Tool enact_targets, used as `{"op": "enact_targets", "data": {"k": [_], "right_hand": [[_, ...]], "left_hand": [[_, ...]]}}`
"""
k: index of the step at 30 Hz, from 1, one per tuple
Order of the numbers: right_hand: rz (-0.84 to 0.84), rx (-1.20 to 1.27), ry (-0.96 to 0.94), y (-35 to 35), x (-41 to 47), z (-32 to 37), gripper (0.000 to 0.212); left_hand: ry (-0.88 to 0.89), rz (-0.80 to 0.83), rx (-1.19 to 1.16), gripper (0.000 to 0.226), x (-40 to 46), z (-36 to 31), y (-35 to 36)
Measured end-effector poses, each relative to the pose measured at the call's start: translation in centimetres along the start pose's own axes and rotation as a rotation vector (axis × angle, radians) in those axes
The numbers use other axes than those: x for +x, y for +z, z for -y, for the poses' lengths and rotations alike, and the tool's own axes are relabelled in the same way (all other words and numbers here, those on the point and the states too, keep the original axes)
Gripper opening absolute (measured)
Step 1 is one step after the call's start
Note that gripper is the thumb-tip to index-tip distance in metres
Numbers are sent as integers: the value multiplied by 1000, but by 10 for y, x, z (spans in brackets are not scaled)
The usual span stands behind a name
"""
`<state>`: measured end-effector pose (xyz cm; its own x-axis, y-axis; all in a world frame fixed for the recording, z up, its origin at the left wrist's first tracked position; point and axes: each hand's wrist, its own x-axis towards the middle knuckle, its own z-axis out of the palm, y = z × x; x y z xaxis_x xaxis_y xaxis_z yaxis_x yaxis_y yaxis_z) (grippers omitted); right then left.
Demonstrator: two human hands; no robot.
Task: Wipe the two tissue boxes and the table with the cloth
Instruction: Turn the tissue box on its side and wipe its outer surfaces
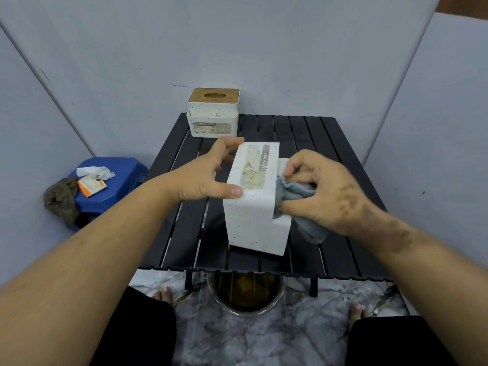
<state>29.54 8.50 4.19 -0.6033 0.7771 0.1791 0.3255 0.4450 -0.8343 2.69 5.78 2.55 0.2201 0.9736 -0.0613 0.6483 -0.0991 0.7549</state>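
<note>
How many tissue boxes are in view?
2. One box is held over the table in the left hand; the other box stands at the table's far left corner.

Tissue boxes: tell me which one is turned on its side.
The near tissue box, gripped by the left hand, its label running sideways. The far tissue box stands upright, wooden lid on top.

The speckled white plastic tissue box with the wooden slotted lid, at twelve o'clock on the black slatted table, carries "TISSUE HOLDER" on its grey label strip. The tipped speckled white tissue box at centre bears the same words, running sideways.
</note>
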Motion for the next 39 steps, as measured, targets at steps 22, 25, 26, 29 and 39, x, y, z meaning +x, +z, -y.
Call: {"op": "enact_targets", "data": {"k": [22, 25, 26, 29, 39], "right_hand": [[134, -50, 45, -39, 6, -10, 52], [122, -66, 18, -39, 6, -11, 47], [110, -68, -1, -33, 7, -9, 45], [68, -45, -62, -7, 6, -5, 40], [149, -84, -119, -39, 5, -15, 42]], "left_hand": [[-5, 4, 28, 115, 2, 0, -5], [1, -5, 18, 113, 2, 1, -3], [5, -6, 16, 112, 3, 0, -2], [9, -7, 14, 111, 2, 0, 0], [4, -7, 8, 119, 0, 0, -3]]}}
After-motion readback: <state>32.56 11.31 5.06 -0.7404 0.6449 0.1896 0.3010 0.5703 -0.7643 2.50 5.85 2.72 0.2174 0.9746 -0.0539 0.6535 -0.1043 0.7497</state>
